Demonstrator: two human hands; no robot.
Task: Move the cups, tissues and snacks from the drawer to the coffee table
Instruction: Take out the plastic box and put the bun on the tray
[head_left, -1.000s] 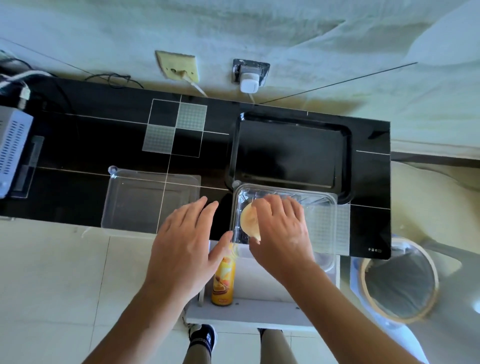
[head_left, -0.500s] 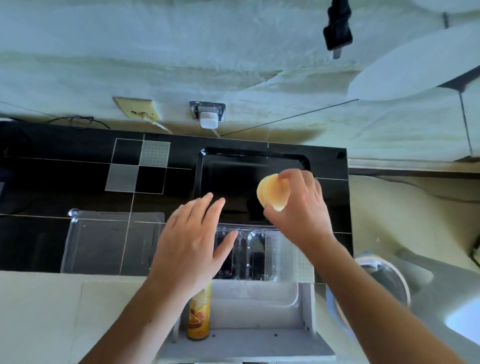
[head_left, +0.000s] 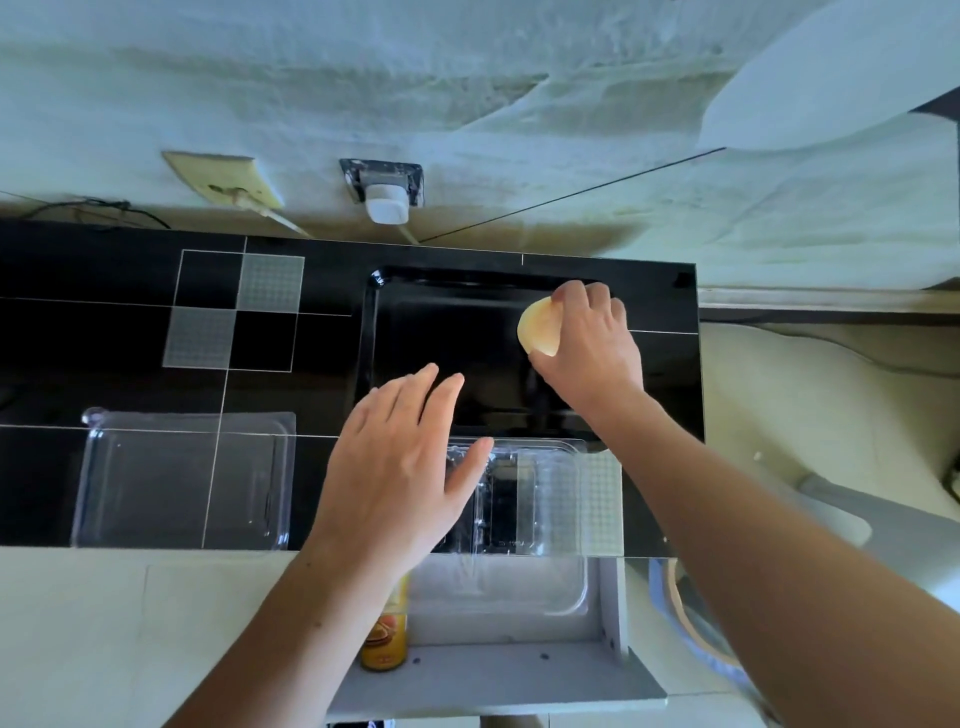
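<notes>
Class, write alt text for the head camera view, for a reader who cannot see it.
A person's right hand holds a pale round snack over a black tray on a black coffee table. The left hand hovers open above a clear plastic container; below it, a yellow can stands in an open drawer.

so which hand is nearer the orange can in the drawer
Left. The left hand hovers just above the orange can, its wrist over the can's top; the right hand is far up over the black tray.
</notes>
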